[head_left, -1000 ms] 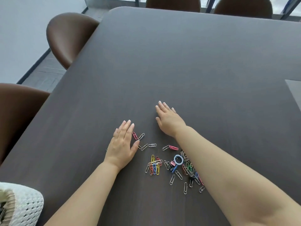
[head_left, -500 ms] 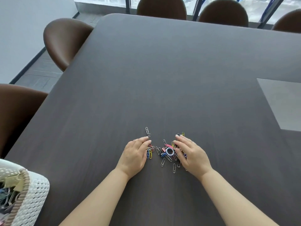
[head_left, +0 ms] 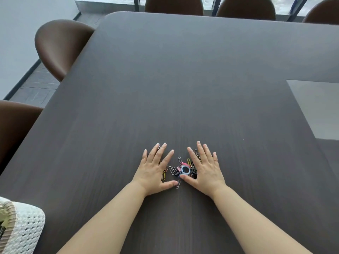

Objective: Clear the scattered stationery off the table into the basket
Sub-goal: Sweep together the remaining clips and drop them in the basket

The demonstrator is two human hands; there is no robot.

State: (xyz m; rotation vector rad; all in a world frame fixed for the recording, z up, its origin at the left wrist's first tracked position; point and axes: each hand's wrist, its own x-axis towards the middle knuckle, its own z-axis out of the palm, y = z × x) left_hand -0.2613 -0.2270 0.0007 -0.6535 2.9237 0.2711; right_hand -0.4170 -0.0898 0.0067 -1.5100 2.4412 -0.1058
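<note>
Between my flat, spread left hand (head_left: 155, 171) and right hand (head_left: 205, 169) on the dark table (head_left: 201, 79), both grasping nothing, lies a small heap of multicoloured paper clips (head_left: 180, 170) around a pale blue ring (head_left: 185, 170).

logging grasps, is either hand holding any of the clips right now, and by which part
Nothing is held. The left hand and right hand lie flat, fingers spread, on the paper clips on the table.

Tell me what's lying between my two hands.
Head view: a heap of coloured paper clips and a pale blue ring, between left hand and right hand.
</note>
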